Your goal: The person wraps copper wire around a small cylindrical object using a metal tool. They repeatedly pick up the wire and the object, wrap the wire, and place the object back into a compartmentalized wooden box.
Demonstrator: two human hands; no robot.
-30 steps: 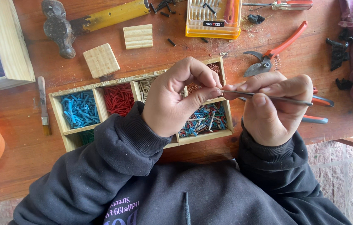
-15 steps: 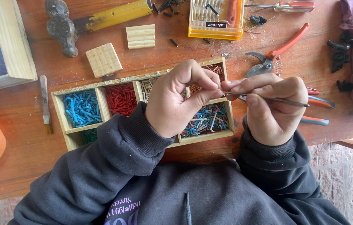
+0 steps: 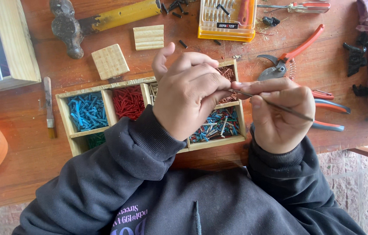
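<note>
Since a moment ago the left hand (image 3: pixel 188 93) has lifted its thumb and first finger off the work, while the right hand (image 3: pixel 279 115) stays put. Both hover over the wooden compartment tray (image 3: pixel 73 137) on the reddish table (image 3: pixel 18 152), above its right-hand cells of mixed coloured wire bits. The right hand pinches a thin grey wire (image 3: pixel 279 105) between thumb and forefinger; the left, loosely curled, meets its far tip with the remaining fingers. The wire looks light, stiff yet bendable, best gripped near the end. Orange-handled pruners (image 3: pixel 297 50) lie beyond.

The left hand (image 3: pixel 188 93) hides the thin tool's (image 3: pixel 279 106) tip.
</note>
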